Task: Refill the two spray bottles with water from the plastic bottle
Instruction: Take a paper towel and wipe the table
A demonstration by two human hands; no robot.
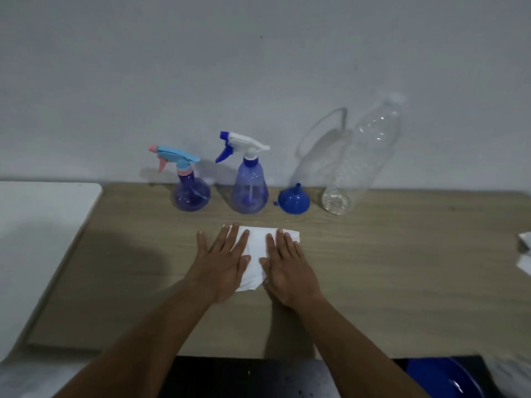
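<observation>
Along the back of the wooden table point(402, 268) stand a round purple spray bottle point(191, 196) with a light-blue and pink trigger head, and a taller blue spray bottle point(249, 191) with a white and blue trigger head. Both heads are on. To their right a blue funnel point(293, 201) rests mouth down. A tall clear plastic bottle point(356, 162) with a white cap stands further right by the wall. My left hand point(222, 261) and my right hand point(287, 265) lie flat, fingers spread, on a white paper towel point(257, 248) in front of the bottles.
A white surface point(37, 225) adjoins the table on the left. White objects point(524, 254) sit at the right edge. A blue round object point(448, 377) lies below the table's front edge at the lower right. A grey wall rises behind the bottles.
</observation>
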